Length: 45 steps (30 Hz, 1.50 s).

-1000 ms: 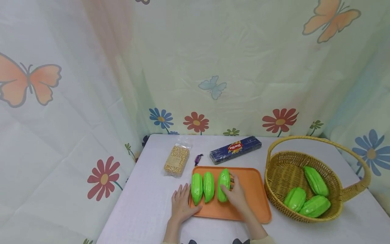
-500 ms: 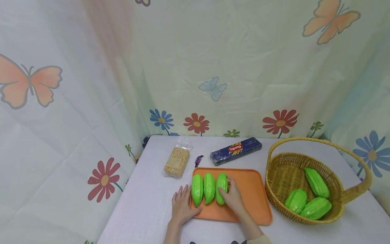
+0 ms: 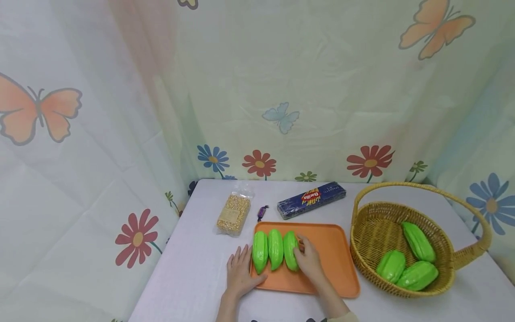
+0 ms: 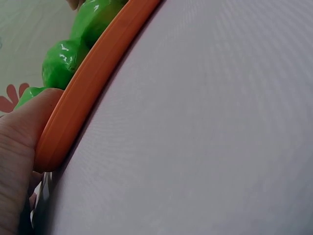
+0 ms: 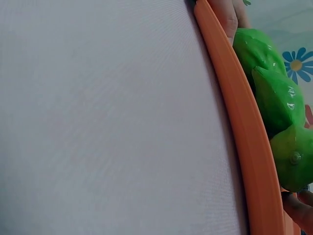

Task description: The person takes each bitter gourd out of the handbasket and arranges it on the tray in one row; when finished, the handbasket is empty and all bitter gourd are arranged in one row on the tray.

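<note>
Three glossy green starfruit lie side by side on the orange tray (image 3: pixel 331 264): the left starfruit (image 3: pixel 260 252), the middle starfruit (image 3: pixel 275 250) and the right starfruit (image 3: pixel 289 250). My left hand (image 3: pixel 240 273) rests at the tray's left side, fingers spread and thumb over the near rim. In the left wrist view its thumb (image 4: pixel 29 117) lies against the rim. My right hand (image 3: pixel 310 261) is at the right starfruit's right side, fingertips close beside the fruit. The right wrist view shows its fingertips (image 5: pixel 299 211) just past that starfruit (image 5: pixel 293 161).
Right of the tray stands a wicker basket (image 3: pixel 372 237) with a tall handle and three more green starfruit (image 3: pixel 418 241). Behind the tray lie a bag of corn kernels (image 3: pixel 234 213), a purple wrapped candy (image 3: pixel 262 212) and a blue Barilla spaghetti box (image 3: pixel 311 200).
My right hand brought the right starfruit leftward, up beside the middle one. Its thumb has since slid off the fruit's top to its right edge. The left hand stays put.
</note>
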{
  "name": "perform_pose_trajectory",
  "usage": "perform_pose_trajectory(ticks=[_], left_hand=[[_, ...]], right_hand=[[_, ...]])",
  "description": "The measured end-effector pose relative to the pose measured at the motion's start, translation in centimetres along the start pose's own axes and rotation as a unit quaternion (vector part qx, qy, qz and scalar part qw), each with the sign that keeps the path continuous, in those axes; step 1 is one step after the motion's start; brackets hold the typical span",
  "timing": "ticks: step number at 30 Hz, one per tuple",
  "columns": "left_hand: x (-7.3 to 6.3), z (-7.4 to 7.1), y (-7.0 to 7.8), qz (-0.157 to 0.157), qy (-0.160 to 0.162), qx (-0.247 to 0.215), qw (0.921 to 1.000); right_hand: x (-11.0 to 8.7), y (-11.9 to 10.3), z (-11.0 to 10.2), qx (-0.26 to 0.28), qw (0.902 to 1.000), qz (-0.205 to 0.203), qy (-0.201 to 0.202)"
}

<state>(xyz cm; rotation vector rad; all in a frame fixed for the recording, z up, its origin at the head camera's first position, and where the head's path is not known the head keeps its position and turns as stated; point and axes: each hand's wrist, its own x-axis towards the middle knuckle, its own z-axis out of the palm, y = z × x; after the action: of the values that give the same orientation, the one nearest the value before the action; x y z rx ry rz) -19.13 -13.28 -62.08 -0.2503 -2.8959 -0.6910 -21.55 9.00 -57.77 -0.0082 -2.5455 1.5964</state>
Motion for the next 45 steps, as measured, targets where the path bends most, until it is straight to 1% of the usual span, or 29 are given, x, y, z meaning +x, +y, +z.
perform_pose_trajectory(ticks=[5, 9, 13, 17, 20, 22, 26, 30, 34, 37, 41, 45], left_hand=[[0.1, -0.2, 0.3, -0.006, -0.006, -0.009, 0.9999], [0.1, -0.1, 0.3, -0.005, -0.005, -0.01, 0.9999], [0.1, 0.1, 0.1, -0.007, -0.009, -0.007, 0.9999], [0.1, 0.1, 0.0, -0.005, -0.009, -0.004, 0.9999], [0.0, 0.1, 0.0, -0.002, -0.005, -0.007, 1.0], [-0.1, 0.1, 0.0, -0.001, -0.004, -0.006, 1.0], [-0.1, 0.1, 0.0, 0.0, -0.002, -0.008, 1.0], [0.0, 0.0, 0.1, 0.002, 0.002, -0.012, 0.9999], [0.1, 0.1, 0.0, 0.002, 0.0, -0.008, 1.0], [0.1, 0.2, -0.1, 0.001, -0.002, -0.004, 1.0], [0.0, 0.3, -0.1, 0.005, 0.004, 0.004, 1.0], [-0.1, 0.3, -0.2, 0.01, 0.011, 0.014, 0.9998]], right_hand=[[0.0, -0.1, -0.2, 0.0, 1.0, 0.002, -0.005], [0.0, -0.2, -0.6, -0.001, 1.0, 0.007, -0.003], [0.1, -0.9, -1.8, 0.008, 1.0, 0.001, 0.003], [0.1, -2.1, -3.7, 0.01, 0.9999, 0.004, 0.006], [0.0, -2.8, -5.4, -0.001, 0.9997, -0.006, 0.024], [0.1, -3.1, -6.4, -0.012, 0.9986, -0.018, 0.049], [0.2, -3.7, -8.6, -0.036, 0.9952, -0.032, 0.086], [0.0, -4.0, -10.6, -0.05, 0.9926, -0.034, 0.106], [-0.1, -3.7, -12.4, -0.066, 0.9893, -0.021, 0.128], [0.0, -3.0, -13.6, -0.081, 0.9866, -0.007, 0.142], [0.1, -1.4, -15.3, -0.086, 0.9848, 0.014, 0.15], [-0.1, 0.6, -16.7, -0.087, 0.9833, 0.054, 0.15]])
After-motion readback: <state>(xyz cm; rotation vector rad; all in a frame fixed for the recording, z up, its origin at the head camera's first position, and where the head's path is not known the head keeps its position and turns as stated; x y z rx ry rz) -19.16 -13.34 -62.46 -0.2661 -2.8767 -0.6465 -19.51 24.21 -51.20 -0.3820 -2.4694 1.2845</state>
